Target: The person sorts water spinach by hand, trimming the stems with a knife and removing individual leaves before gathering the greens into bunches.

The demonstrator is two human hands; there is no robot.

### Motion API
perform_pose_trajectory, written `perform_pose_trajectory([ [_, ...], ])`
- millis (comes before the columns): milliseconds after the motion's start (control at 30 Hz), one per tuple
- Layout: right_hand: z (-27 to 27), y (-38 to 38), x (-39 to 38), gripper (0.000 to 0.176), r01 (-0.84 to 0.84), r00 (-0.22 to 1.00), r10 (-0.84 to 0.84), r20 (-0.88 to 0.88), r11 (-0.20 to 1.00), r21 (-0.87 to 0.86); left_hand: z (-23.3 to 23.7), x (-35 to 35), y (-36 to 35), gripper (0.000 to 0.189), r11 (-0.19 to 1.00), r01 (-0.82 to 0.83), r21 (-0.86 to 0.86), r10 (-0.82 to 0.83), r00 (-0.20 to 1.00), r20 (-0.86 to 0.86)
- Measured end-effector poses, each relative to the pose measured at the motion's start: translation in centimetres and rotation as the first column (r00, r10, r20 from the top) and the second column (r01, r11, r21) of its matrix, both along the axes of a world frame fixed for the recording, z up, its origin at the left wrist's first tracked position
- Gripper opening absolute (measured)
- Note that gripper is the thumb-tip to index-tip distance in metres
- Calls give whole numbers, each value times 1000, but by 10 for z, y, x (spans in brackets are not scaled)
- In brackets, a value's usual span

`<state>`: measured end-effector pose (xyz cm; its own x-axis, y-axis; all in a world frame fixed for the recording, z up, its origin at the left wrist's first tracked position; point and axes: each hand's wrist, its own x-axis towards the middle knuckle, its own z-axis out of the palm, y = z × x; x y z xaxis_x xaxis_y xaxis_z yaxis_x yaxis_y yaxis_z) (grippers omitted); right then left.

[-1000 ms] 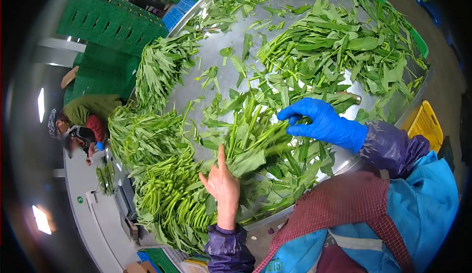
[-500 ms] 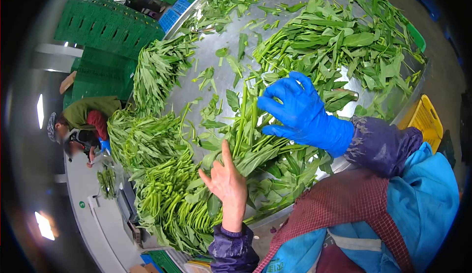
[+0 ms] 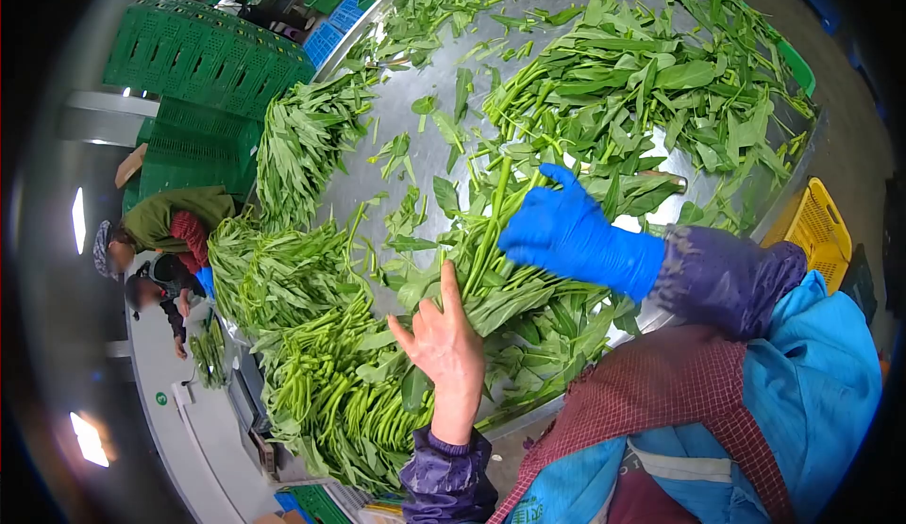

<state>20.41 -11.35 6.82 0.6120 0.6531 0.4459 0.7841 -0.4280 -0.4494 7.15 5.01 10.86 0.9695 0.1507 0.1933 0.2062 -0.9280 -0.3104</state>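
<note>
"Pointing away from the body, the index finger of the bare left hand (image 3: 442, 340) is straight, yes?"

"Yes. The thumb sticks out sideways and the other fingers are folded. The wrist rises from a purple sleeve, with leaves right beside the hand. Whether those folded fingers grip any, I cannot tell."

"And the right hand (image 3: 568, 241)?"

"It wears a blue glove and comes in from the side, back uppermost. One digit is raised; the rest bend down against the green stalks (image 3: 495, 222). The glove hides the fingertips, so I cannot say if they pinch."

"Where exactly are those stalks?"

"Between the two hands, over leaves on the metal table (image 3: 359, 180). At least two thick stems show; the others overlap too much to count."

"Count what else you can."

"Three bundled heaps down the left of the view: an upper heap (image 3: 307, 147), a middle heap (image 3: 278, 269) and a lower heap (image 3: 349, 382), stem ends showing on the lowest. One broad loose pile (image 3: 651, 81) lies beyond the glove. One yellow basket (image 3: 819, 232) stands beside the table."

"Other people?"

"Two: one in a green top (image 3: 179, 217), one in dark clothing (image 3: 170, 279)."
</note>
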Motion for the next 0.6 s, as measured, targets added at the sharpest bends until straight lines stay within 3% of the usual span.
perform_pose_trajectory([
  [33, 0, -4, 9, 24, -19, 987, 36, -160, 995, 102, 0, -1, 2, 80, 1000, -1, 1, 1, 1000, -2],
  [67, 7, -16, 26, 13, 108, 847, 56, -529, 956, 274, 0, -3, 4, 79, 1000, -19, 1, 19, 1000, -7],
  [133, -2, -43, 71, 13, 233, 786, 135, -603, 839, 491, -3, -9, 12, 80, 999, -40, 20, 40, 999, -7],
  [200, 13, -65, 95, 21, 259, 780, -72, -621, 942, 216, -6, -12, 15, 80, 999, -33, 36, 34, 999, -31],
  [267, 21, -48, 84, 30, 91, 965, -11, -263, 952, 293, -6, -9, 13, 74, 996, -4, 91, 11, 997, -81],
  [333, 21, -23, 63, 40, 26, 903, 95, -419, 961, 274, -8, -4, 7, 70, 993, 61, 103, -55, 997, -54],
  [400, 14, 3, 43, 37, -102, 983, 91, -157, 992, -67, -7, 1, -1, 61, 983, 134, 129, -131, 991, -31],
  [433, 16, 8, 43, 37, -97, 983, 86, -159, 993, -63, -5, 1, -4, 61, 981, 139, 133, -136, 990, -34],
  [500, 18, 14, 43, 29, -461, 828, 350, -439, 869, -177, 0, 1, -7, 63, 977, 190, 98, -190, 982, -12],
  [567, -22, -4, 69, 24, -270, 941, 264, -212, 963, 1, 5, -7, -4, 64, 979, 181, 89, -179, 983, -34],
  [600, -9, -21, 88, 28, -144, 958, 67, -280, 954, -262, 4, -13, 0, 65, 983, 158, 97, -154, 987, -46],
])
